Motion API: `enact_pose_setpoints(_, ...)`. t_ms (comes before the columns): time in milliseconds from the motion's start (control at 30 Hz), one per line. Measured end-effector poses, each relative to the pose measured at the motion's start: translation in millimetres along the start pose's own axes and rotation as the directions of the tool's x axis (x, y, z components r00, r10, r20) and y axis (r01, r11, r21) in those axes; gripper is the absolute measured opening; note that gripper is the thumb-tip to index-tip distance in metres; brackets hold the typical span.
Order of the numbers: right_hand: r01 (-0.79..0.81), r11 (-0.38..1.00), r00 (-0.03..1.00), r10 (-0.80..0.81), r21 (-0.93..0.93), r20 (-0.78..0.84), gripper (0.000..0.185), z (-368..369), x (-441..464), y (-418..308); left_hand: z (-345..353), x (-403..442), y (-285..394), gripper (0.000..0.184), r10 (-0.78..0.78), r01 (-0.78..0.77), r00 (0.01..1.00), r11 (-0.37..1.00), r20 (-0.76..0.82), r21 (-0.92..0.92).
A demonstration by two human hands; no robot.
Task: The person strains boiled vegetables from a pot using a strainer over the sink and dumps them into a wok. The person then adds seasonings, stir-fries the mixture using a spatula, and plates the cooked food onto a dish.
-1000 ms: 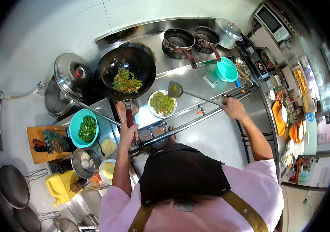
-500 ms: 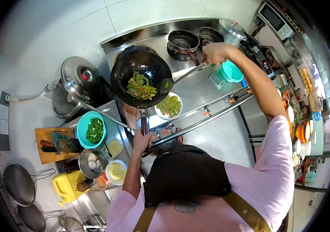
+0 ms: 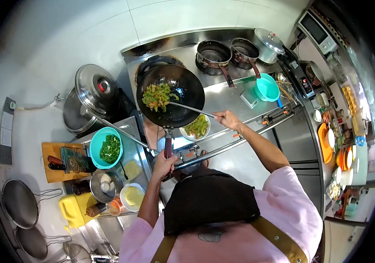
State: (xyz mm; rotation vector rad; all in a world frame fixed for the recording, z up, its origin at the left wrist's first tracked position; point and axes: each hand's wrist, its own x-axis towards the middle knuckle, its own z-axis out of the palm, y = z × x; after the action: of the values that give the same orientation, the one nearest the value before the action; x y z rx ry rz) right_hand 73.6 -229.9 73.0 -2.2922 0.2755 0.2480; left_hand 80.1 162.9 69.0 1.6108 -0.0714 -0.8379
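Observation:
My left hand (image 3: 164, 166) is closed around the handle of a black wok (image 3: 189, 90), which is tilted over the stove. Chopped green food (image 3: 157, 96), apparently peppers with small brownish bits, lies at the wok's left side. My right hand (image 3: 227, 119) grips a long-handled wok spatula (image 3: 191, 108). Its blade is hidden at the food's right edge. Partly under the wok's near rim stands a white bowl (image 3: 207, 132), holding more of the same green food (image 3: 196, 126).
Left of the wok are a lidded steel pot (image 3: 97, 85), a teal bowl (image 3: 93, 149) of chopped greens and a knife block (image 3: 75, 160). Two saucepans (image 3: 213, 52) sit at the back. A teal basin (image 3: 267, 87) stands right. A metal rail (image 3: 222, 151) runs along the front.
My right hand has come down and left, bringing the spatula from the wok's right rim into the food. The wok has shifted right and its food now sits further left inside it.

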Motion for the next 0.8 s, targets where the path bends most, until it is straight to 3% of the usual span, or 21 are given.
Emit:
enact_pose_setpoints(133, -0.086, 0.996, 0.996, 0.086, 0.021, 0.014, 0.037, -14, -9, 5, 0, -2, 4, 0.017, 0.001, 0.000, 1.000, 0.998, 0.025, -0.060)
enact_pose_setpoints(233, -0.034, 0.994, 0.999, 0.033, 0.104, 0.012, 0.037, -33, -19, 9, 0, -1, 8, 0.016, 0.026, -0.023, 0.999, 0.995, 0.034, -0.102)
enact_pose_setpoints(367, -0.013, 1.000, 1.000, 0.013, 0.028, 0.006, 0.036, -61, -35, 8, -3, 3, 11, 0.013, 0.045, -0.043, 0.999, 0.992, 0.012, -0.120)
enact_pose_setpoints(467, -0.102, 0.992, 0.995, 0.100, 0.080, 0.029, 0.036, -79, -50, 14, -8, 9, 8, 0.013, 0.062, -0.059, 0.998, 0.989, 0.015, -0.132)
enact_pose_setpoints(500, -0.009, 0.997, 1.000, 0.008, 0.077, 0.008, 0.035, -84, -57, 15, -10, 11, 7, 0.013, 0.073, -0.070, 0.997, 0.987, 0.015, -0.142)
enact_pose_setpoints(600, -0.125, 0.991, 0.992, 0.124, 0.038, 0.031, 0.036, -105, -89, -7, -16, 18, 6, 0.012, 0.064, -0.067, 0.998, 0.989, -0.028, -0.134)
enact_pose_setpoints(733, -0.227, 0.971, 0.974, 0.225, 0.072, 0.028, 0.037, -120, -123, 17, -26, 24, 14, 0.017, 0.031, -0.037, 0.996, 0.997, -0.084, -0.073)
enact_pose_setpoints(800, -0.182, 0.983, 0.983, 0.182, 0.033, 0.017, 0.037, -123, -137, 30, -31, 28, 15, 0.017, 0.039, -0.047, 0.993, 0.996, -0.111, -0.072)
